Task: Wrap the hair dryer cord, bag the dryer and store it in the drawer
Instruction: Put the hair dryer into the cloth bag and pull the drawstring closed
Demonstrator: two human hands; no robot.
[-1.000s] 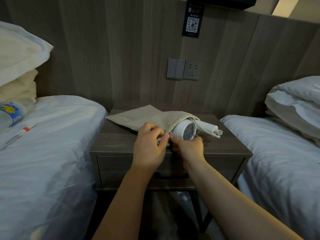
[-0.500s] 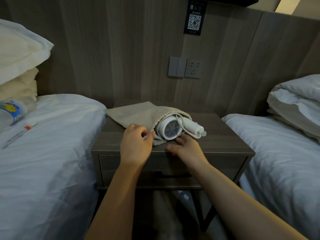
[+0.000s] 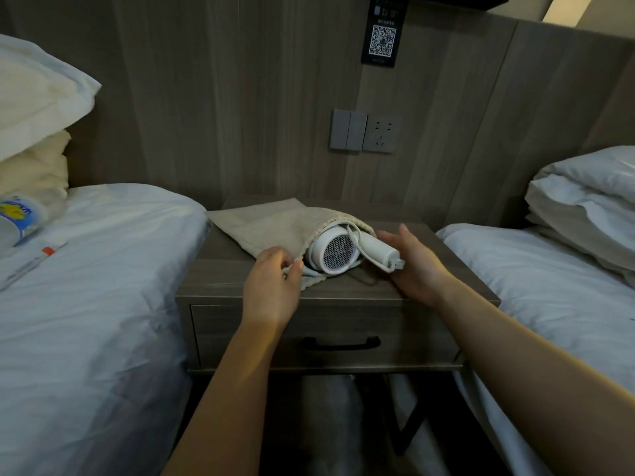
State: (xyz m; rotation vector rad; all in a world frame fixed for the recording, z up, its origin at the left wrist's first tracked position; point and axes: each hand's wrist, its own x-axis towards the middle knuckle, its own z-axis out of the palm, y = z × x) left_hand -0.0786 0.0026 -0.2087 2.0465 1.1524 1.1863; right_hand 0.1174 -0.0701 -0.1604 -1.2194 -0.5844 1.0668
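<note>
A white hair dryer (image 3: pixel 338 250) lies on the nightstand (image 3: pixel 446 269), its front half inside the mouth of a beige cloth bag (image 3: pixel 271 225). Its round rear grille faces me and its folded handle, with the white cord looped over it, sticks out to the right. My left hand (image 3: pixel 275 286) pinches the bag's lower mouth edge just left of the dryer. My right hand (image 3: pixel 412 266) is open, palm cupped against the end of the handle. The drawer (image 3: pixel 240 338) below is closed, with a black handle (image 3: pixel 338 343).
White-sheeted beds flank the nightstand on both sides, each with pillows. A water bottle (image 3: pixel 19 218) and a small packet (image 3: pixel 32 264) lie on the left bed. A switch and socket plate (image 3: pixel 364 132) sits on the wood wall panel behind.
My right hand has moved from the dryer's front to the right, behind the handle end. The dryer has slid a little further left into the bag. My left hand keeps its pinch on the bag.
</note>
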